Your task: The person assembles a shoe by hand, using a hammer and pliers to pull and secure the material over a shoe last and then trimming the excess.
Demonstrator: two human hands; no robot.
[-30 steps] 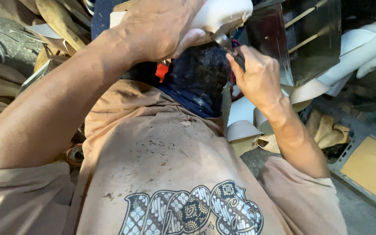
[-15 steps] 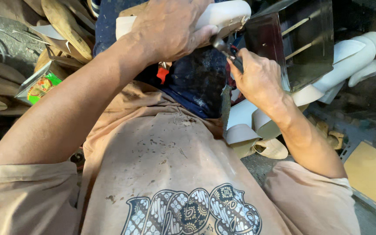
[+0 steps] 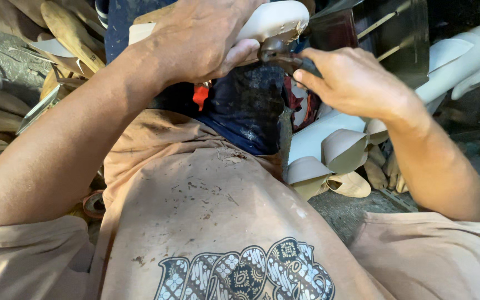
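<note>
Head view: pale shoe last [image 3: 273, 19] is being clamped by left hand [image 3: 201, 41] — rigid, light; right hand [image 3: 351, 80] is being closed around dark pincers [image 3: 284, 55] at its toe — grip midbody.

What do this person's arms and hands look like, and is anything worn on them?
Both arms are bare from the short sleeves of a tan, stain-speckled T-shirt down to the fingers. The left hand and the right hand wear no gloves, and no watch, ring or wristband shows. The shirt has a dark patterned print low on its front.
</note>
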